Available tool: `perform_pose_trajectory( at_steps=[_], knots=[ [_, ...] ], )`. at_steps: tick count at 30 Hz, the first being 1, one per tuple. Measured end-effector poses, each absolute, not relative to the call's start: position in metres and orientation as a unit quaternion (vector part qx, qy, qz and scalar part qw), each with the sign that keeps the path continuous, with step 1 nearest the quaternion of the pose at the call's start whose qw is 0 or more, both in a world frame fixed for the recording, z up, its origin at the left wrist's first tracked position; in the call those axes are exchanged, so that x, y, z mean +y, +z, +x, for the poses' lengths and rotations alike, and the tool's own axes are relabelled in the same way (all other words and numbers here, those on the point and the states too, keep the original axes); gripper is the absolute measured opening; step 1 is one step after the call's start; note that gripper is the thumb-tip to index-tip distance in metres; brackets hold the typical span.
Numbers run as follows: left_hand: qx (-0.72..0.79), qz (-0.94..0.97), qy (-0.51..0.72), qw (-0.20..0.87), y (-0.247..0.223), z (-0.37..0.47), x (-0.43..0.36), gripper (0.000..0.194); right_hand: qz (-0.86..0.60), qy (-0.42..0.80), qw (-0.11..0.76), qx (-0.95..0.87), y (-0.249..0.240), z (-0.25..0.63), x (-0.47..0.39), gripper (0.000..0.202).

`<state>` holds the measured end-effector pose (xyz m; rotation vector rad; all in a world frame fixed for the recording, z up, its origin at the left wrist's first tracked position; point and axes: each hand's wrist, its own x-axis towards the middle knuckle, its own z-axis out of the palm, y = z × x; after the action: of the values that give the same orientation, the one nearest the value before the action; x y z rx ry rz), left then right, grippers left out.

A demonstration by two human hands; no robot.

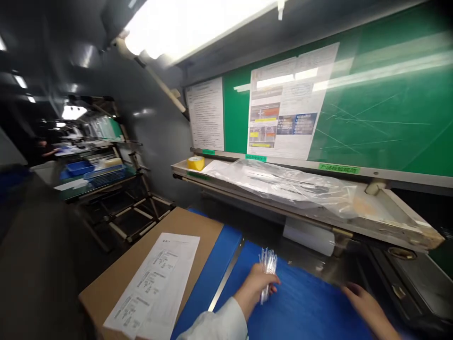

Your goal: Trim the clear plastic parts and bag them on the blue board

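My left hand (260, 282) is closed around a bundle of thin clear plastic sticks (269, 262). The sticks stand nearly upright above the blue work surface (300, 302), poking out over and under the fingers; their exact kind cannot be made out. Off to the right, my right hand (359, 300) hovers near the far right edge of the blue surface. Its fingers are slightly apart and it holds nothing that I can see; part of it is blurred.
A cardboard box (201, 226) with a printed sheet (155, 283) on top stands at left. Above the surface runs a shelf (385, 226) carrying clear plastic bags (283, 182) and yellow tape (196, 163). A black machine (399, 283) sits at right. Blue baskets (104, 175) stand farther off.
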<state>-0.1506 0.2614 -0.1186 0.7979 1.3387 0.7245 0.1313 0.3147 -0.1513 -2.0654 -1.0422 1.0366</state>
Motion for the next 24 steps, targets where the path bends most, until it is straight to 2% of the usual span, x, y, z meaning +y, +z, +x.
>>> perform_pose_trajectory(
  at_steps=[4, 8, 11, 18, 24],
  knots=[
    [0.644, 0.463, 0.218, 0.568, -0.129, -0.156, 0.329, 0.026, -0.77, 0.412, 0.344, -0.344, -0.161, 0.119, 0.354, 0.026],
    [0.638, 0.562, 0.13, 0.51, -0.136, -0.145, 0.378, 0.026, -0.73, 0.449, 0.396, -0.329, -0.172, 0.107, 0.378, 0.023],
    [0.613, 0.611, 0.08, 0.494, -0.138, -0.131, 0.407, 0.025, -0.712, 0.473, 0.395, -0.336, -0.178, 0.103, 0.387, 0.021],
    [0.552, 0.642, 0.043, 0.531, -0.137, -0.121, 0.436, 0.025, -0.669, 0.546, 0.325, -0.386, -0.179, 0.099, 0.369, 0.027],
    [0.512, 0.589, 0.098, 0.618, -0.127, -0.15, 0.41, 0.015, -0.596, 0.593, 0.392, -0.373, -0.171, 0.082, 0.333, 0.012]
  ],
)
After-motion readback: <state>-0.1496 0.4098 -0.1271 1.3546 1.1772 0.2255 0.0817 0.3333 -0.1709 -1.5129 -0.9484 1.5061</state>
